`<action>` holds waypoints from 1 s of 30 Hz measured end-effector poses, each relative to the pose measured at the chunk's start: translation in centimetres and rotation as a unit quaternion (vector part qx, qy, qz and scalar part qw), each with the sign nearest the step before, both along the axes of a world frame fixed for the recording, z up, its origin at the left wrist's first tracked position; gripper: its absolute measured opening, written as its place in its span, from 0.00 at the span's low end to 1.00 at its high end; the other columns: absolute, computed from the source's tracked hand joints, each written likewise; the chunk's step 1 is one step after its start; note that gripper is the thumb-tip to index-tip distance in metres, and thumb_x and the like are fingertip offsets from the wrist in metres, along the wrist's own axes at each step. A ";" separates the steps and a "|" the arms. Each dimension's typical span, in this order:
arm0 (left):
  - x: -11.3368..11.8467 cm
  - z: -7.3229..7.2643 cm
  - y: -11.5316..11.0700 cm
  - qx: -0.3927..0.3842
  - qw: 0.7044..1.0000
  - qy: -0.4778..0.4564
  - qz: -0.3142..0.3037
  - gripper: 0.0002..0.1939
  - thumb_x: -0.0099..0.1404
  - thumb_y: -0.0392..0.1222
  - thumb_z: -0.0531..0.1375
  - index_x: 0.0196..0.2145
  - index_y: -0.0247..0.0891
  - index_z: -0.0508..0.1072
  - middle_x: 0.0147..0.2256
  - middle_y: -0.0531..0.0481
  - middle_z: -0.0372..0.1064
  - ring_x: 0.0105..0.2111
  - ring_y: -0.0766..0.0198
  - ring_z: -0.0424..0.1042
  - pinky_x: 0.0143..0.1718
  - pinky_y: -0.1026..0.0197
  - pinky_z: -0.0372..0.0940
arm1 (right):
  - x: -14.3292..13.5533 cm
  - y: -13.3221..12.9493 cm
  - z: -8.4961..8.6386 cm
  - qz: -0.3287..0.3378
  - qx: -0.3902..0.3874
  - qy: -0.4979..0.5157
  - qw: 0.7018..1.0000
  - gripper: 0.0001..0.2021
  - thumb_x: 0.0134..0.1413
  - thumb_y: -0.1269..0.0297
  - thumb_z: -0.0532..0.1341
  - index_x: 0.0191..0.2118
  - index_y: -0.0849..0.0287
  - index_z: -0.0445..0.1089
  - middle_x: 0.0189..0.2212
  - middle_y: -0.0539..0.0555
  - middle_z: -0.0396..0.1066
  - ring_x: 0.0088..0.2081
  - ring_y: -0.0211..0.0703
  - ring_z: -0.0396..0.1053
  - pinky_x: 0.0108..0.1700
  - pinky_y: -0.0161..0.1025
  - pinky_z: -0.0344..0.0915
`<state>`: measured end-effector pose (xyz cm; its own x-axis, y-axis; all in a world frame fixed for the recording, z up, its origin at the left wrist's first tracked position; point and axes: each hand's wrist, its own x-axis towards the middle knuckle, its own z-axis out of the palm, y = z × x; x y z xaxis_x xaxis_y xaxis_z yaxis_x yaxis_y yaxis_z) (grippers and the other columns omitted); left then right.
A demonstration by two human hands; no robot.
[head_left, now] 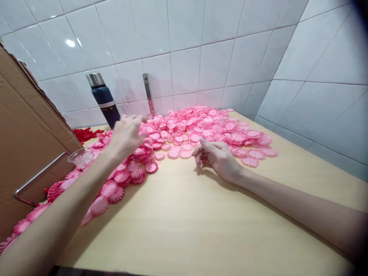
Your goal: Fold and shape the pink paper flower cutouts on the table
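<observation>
A heap of pink, scallop-edged fabric petals spreads across the pale tabletop, darker pink toward the left. My left hand hovers over the left part of the heap, palm down, thumb and fingers apart, slightly blurred, with nothing visible in it. On the table at the front edge of the heap rests my right hand. Its fingers are loosely curled in and the thumb lies against the index finger. No petal shows in that hand.
A dark blue bottle and an upright metal strip stand by the tiled wall. At left are a cardboard box, a clear plastic cup, a metal wire frame and red pieces.
</observation>
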<state>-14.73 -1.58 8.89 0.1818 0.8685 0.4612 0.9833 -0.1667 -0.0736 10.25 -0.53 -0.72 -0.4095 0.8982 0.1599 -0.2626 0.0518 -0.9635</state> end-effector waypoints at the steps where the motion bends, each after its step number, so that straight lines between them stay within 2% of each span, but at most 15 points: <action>1: 0.2 -0.6 0.3 -0.045 0.997 -0.011 -0.054 0.14 0.60 0.41 0.58 0.44 0.36 0.70 0.41 0.42 0.71 0.44 0.51 0.67 0.43 0.53 0.62 | 0.0 0.0 0.0 0.002 0.003 0.000 1.000 0.24 0.50 0.41 0.61 0.27 0.62 0.73 0.18 0.53 0.67 0.21 0.38 0.63 0.23 0.37 0.63; 2: 0.6 -1.2 0.8 -0.081 0.992 -0.011 -0.091 0.12 0.60 0.40 0.58 0.43 0.37 0.69 0.39 0.43 0.71 0.41 0.53 0.68 0.41 0.55 0.62 | 0.1 0.0 0.0 0.005 0.005 0.000 1.000 0.24 0.50 0.41 0.61 0.27 0.62 0.73 0.19 0.53 0.67 0.21 0.38 0.63 0.24 0.37 0.63; 3: 0.9 -1.9 1.2 -0.101 0.990 0.008 -0.100 0.12 0.59 0.39 0.59 0.42 0.37 0.69 0.36 0.43 0.71 0.39 0.53 0.68 0.39 0.56 0.62 | 0.1 0.0 0.0 0.004 0.006 0.000 1.000 0.24 0.50 0.41 0.61 0.27 0.63 0.73 0.19 0.53 0.67 0.21 0.38 0.63 0.24 0.37 0.63; 5: 1.5 -2.7 2.2 -0.106 0.989 0.059 -0.082 0.11 0.58 0.33 0.56 0.40 0.37 0.70 0.32 0.44 0.71 0.36 0.54 0.68 0.38 0.56 0.60 | 0.2 0.0 0.0 0.001 0.005 0.000 1.000 0.24 0.50 0.42 0.61 0.27 0.63 0.73 0.19 0.53 0.67 0.21 0.38 0.63 0.24 0.37 0.63; 7: 1.7 -2.9 3.2 -0.092 0.990 0.073 -0.075 0.12 0.59 0.29 0.51 0.39 0.37 0.70 0.29 0.44 0.70 0.33 0.55 0.68 0.36 0.56 0.60 | 0.2 0.0 0.0 0.000 0.003 0.000 1.000 0.24 0.51 0.42 0.61 0.28 0.63 0.73 0.20 0.53 0.68 0.21 0.38 0.63 0.23 0.37 0.63; 10: 1.8 -2.3 4.2 -0.006 0.995 0.005 -0.101 0.12 0.62 0.30 0.49 0.39 0.36 0.69 0.33 0.44 0.70 0.33 0.58 0.68 0.36 0.58 0.60 | 0.1 0.1 0.0 0.003 0.005 -0.001 1.000 0.23 0.52 0.43 0.61 0.28 0.62 0.73 0.19 0.54 0.68 0.21 0.38 0.63 0.23 0.37 0.62; 12: 1.9 -2.0 4.6 0.040 0.985 -0.078 -0.151 0.10 0.64 0.32 0.49 0.40 0.35 0.68 0.38 0.42 0.70 0.35 0.61 0.68 0.37 0.59 0.61 | 0.0 0.1 -0.1 0.003 0.013 0.001 1.000 0.22 0.52 0.44 0.61 0.27 0.62 0.73 0.19 0.53 0.68 0.21 0.38 0.63 0.24 0.37 0.62; 14: 2.0 -2.2 4.8 0.022 0.966 -0.139 -0.217 0.10 0.64 0.33 0.51 0.41 0.35 0.68 0.42 0.42 0.69 0.37 0.63 0.69 0.38 0.60 0.63 | 0.0 0.1 -0.2 0.002 0.018 0.004 1.000 0.22 0.53 0.45 0.61 0.27 0.62 0.74 0.18 0.53 0.68 0.21 0.38 0.63 0.24 0.37 0.62; 16: 2.0 -2.7 4.8 -0.040 0.957 -0.131 -0.254 0.11 0.61 0.34 0.54 0.43 0.36 0.68 0.42 0.43 0.69 0.36 0.63 0.70 0.37 0.61 0.63 | 0.0 0.2 -0.2 0.001 0.024 0.006 1.000 0.22 0.54 0.46 0.61 0.26 0.63 0.74 0.18 0.54 0.68 0.21 0.38 0.64 0.24 0.37 0.62; 18: 1.9 -3.3 4.7 -0.096 0.966 -0.063 -0.230 0.10 0.60 0.35 0.55 0.40 0.36 0.69 0.36 0.45 0.69 0.33 0.62 0.69 0.33 0.62 0.61 | 0.0 0.2 -0.2 0.004 0.027 0.006 1.000 0.22 0.54 0.46 0.60 0.26 0.63 0.74 0.19 0.54 0.68 0.21 0.38 0.64 0.24 0.36 0.61; 20: 1.6 -3.9 4.4 -0.138 0.976 0.007 -0.170 0.12 0.58 0.35 0.57 0.42 0.38 0.68 0.31 0.46 0.69 0.29 0.60 0.68 0.30 0.61 0.58 | 0.0 0.2 -0.2 0.006 0.024 0.005 1.000 0.22 0.53 0.45 0.60 0.25 0.62 0.73 0.18 0.54 0.68 0.21 0.38 0.64 0.24 0.36 0.61; 22: 1.4 -4.2 4.2 -0.126 0.981 0.064 -0.129 0.10 0.58 0.34 0.55 0.39 0.37 0.69 0.27 0.46 0.68 0.27 0.58 0.66 0.29 0.60 0.56 | -0.1 0.2 0.0 0.004 0.019 0.001 1.000 0.22 0.53 0.45 0.61 0.25 0.62 0.73 0.18 0.53 0.68 0.21 0.37 0.63 0.24 0.36 0.61; 24: 1.3 -4.1 4.0 -0.105 0.984 0.084 -0.116 0.10 0.60 0.32 0.52 0.38 0.37 0.68 0.25 0.46 0.67 0.26 0.58 0.65 0.29 0.59 0.55 | -0.1 0.1 0.1 -0.001 0.018 -0.005 1.000 0.22 0.52 0.45 0.62 0.25 0.62 0.73 0.18 0.53 0.68 0.21 0.37 0.63 0.24 0.35 0.61; 27: 1.3 -3.3 3.9 -0.068 0.987 0.043 -0.140 0.09 0.61 0.30 0.49 0.36 0.37 0.66 0.28 0.46 0.66 0.28 0.59 0.65 0.30 0.59 0.55 | -0.2 0.1 0.2 -0.008 0.025 -0.017 1.000 0.21 0.51 0.46 0.62 0.25 0.62 0.72 0.18 0.52 0.67 0.21 0.36 0.63 0.23 0.35 0.61; 30: 2.0 -2.0 3.2 -0.044 0.974 -0.119 -0.189 0.04 0.63 0.32 0.51 0.33 0.37 0.63 0.31 0.47 0.65 0.32 0.61 0.67 0.33 0.60 0.59 | -0.4 0.2 0.1 -0.036 0.054 -0.034 0.997 0.17 0.50 0.50 0.65 0.25 0.62 0.72 0.20 0.51 0.68 0.22 0.35 0.63 0.24 0.34 0.64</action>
